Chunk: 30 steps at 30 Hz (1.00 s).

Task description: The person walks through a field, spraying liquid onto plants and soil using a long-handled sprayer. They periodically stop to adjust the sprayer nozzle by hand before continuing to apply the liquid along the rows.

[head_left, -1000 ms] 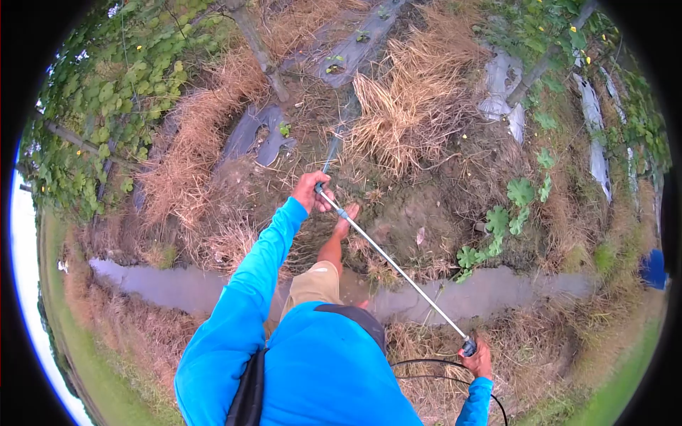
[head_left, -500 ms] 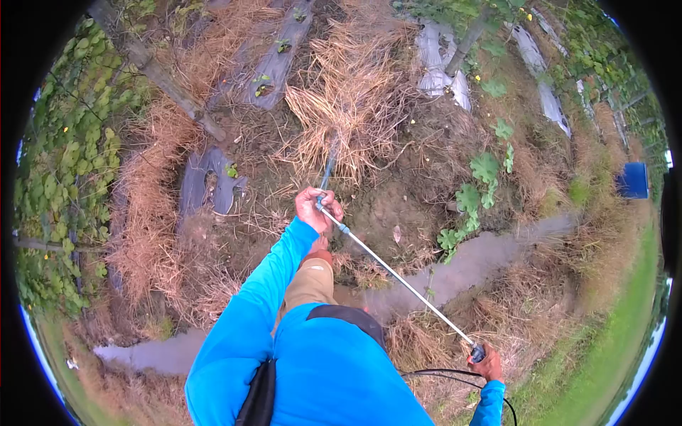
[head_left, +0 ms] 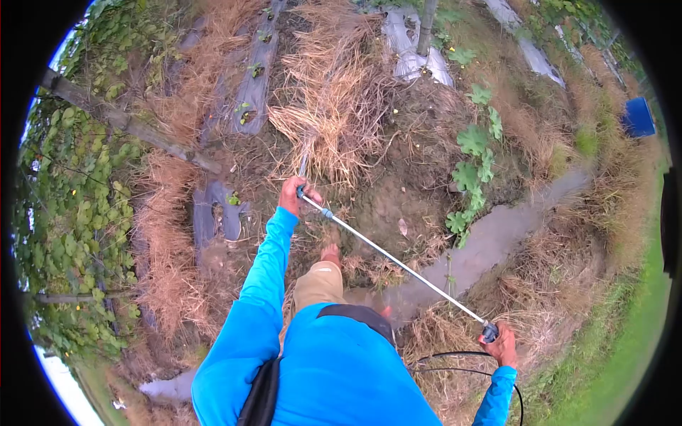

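Observation:
A long silvery spray wand [head_left: 398, 261] slants across the view between my two hands. My left hand [head_left: 291, 194] is closed around its far end, by a blue fitting, in front of my body. Beyond that hand, a thin grey-blue section points toward the dry straw. Low on the right, my right hand [head_left: 503, 346] grips the wand's dark handle end [head_left: 490, 331]. A black hose [head_left: 455, 353] loops between that side and my body. My bare foot [head_left: 330, 253] shows on the soil below the left hand.
Dry straw [head_left: 334, 92] covers the ground ahead, flanked by plastic mulch strips [head_left: 252, 89]. A muddy water channel [head_left: 490, 245] crosses at right, beside a leafy vine [head_left: 472, 174]. A wooden post [head_left: 128, 121] leans at left before dense foliage. A blue container [head_left: 638, 118] stands far right.
The view has turned slightly. Both hands stay on the spray wand; the left one appears further left and higher, the right one slightly right and higher. My foot shows more plainly.

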Each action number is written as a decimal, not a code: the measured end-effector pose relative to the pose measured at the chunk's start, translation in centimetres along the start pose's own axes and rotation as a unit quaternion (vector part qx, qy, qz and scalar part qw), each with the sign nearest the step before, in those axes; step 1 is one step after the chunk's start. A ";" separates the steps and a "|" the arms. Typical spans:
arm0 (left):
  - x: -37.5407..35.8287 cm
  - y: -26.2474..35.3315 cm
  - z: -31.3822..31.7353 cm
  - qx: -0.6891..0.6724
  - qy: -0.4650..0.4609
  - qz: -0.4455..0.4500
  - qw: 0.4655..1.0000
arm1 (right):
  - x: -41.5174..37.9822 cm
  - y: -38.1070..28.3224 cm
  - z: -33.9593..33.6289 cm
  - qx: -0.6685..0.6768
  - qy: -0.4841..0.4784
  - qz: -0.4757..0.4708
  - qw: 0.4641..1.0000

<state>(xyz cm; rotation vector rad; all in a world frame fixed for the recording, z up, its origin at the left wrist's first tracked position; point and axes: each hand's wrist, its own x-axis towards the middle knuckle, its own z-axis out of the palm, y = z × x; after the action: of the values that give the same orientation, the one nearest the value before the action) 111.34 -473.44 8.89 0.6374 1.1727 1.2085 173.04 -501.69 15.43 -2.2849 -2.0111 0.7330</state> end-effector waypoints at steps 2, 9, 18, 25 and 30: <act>-1.3 1.1 1.8 0.038 -0.002 0.005 0.999 | -0.1 2.2 0.8 0.000 -0.015 -0.003 1.000; -5.1 2.0 8.7 -0.222 -0.209 -0.128 0.944 | 0.0 9.0 2.0 0.052 -0.028 -0.022 0.998; -5.4 -1.7 13.3 -0.100 -0.192 -0.184 0.959 | -1.2 15.9 0.9 0.086 -0.088 -0.002 0.992; -4.6 -2.4 19.5 0.324 0.014 -0.019 0.946 | -1.9 19.5 -0.4 0.068 -0.089 0.035 0.993; -3.5 -2.4 22.3 0.355 0.028 -0.028 0.934 | -0.6 21.8 -1.6 0.034 -0.074 0.034 0.996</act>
<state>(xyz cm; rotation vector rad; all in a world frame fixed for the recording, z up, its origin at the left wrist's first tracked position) 133.15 -473.09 15.24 1.0996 1.6775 0.7316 193.93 -505.58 10.33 -2.3359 -1.9388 0.9867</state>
